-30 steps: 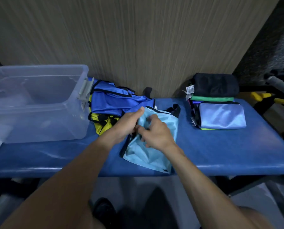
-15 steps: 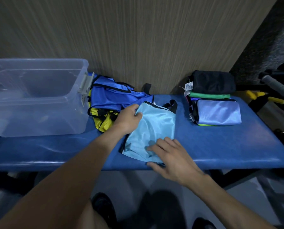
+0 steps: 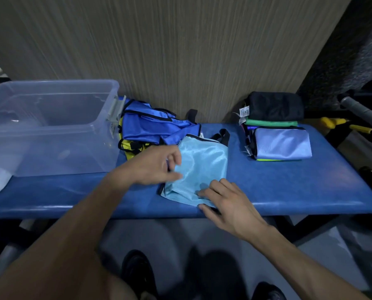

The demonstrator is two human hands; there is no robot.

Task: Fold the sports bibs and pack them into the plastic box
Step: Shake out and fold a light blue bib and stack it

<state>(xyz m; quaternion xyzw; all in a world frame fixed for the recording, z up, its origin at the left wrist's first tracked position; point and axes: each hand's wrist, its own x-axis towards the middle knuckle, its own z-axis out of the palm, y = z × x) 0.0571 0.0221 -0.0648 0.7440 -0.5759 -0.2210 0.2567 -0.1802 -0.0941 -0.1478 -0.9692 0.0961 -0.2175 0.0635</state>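
On the blue padded surface, the left hand pinches and the right hand presses flat the shiny light-blue bib, mid-fold; next it probably needs one more fold.

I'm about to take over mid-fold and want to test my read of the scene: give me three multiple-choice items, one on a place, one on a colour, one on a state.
1. Where is the clear plastic box?
A. left end of the blue bench
B. right end
C. on the floor

2. What colour is the bib under both hands?
A. yellow
B. light blue
C. black

3. What is in the box?
A. folded bibs
B. one bib
C. no bibs visible

Answers:
1 A, it stands left of the royal blue bib pile.
2 B, the left hand and right hand are on the light blue bib.
3 C, its clear walls show none.
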